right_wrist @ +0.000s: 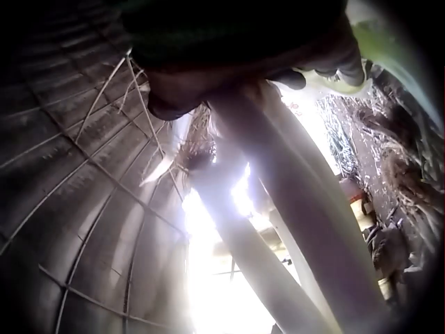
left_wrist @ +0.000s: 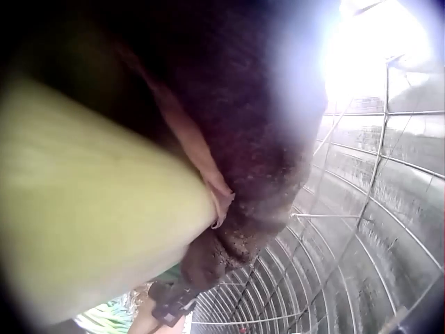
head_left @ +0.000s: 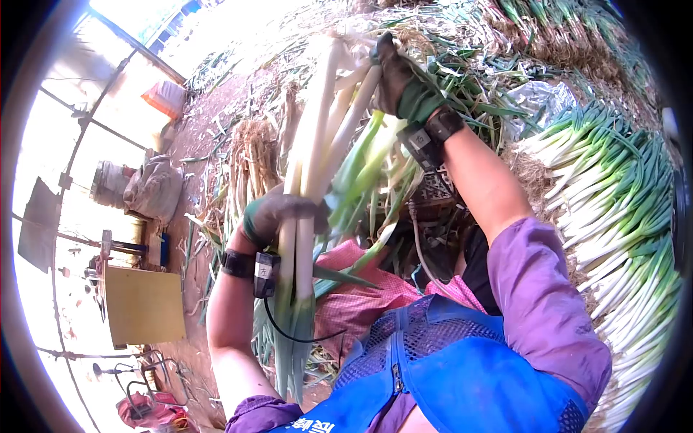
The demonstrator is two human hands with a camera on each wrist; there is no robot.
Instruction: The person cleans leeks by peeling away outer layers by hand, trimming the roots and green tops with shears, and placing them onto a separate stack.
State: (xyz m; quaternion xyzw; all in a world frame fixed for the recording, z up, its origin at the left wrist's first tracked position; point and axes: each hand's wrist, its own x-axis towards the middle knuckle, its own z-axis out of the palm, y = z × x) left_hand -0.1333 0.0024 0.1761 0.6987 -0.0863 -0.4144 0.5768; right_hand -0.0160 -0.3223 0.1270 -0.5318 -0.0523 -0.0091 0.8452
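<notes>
Several long leeks (head_left: 310, 151) stand nearly upright, their white root ends up and green leaves down. My left hand (head_left: 281, 216), in a dark glove with a green cuff, grips them around the middle of the shafts. A pale shaft (left_wrist: 97, 209) fills the left side of the left wrist view beside the dark glove (left_wrist: 243, 139). My right hand (head_left: 406, 85), gloved too, holds a shaft near its root end at the top. In the right wrist view its fingers (right_wrist: 348, 66) curl over the shafts (right_wrist: 299, 188). Loose yellow-green leaves (head_left: 368, 155) hang below the right hand.
Cleaned leeks (head_left: 613, 238) lie in a long row at the right. Untrimmed ones (head_left: 556, 36) are heaped at the upper right. Stripped leaves and dry roots (head_left: 249, 155) litter the ground. A yellow board (head_left: 144, 307) and a sack (head_left: 153, 189) stand at the left.
</notes>
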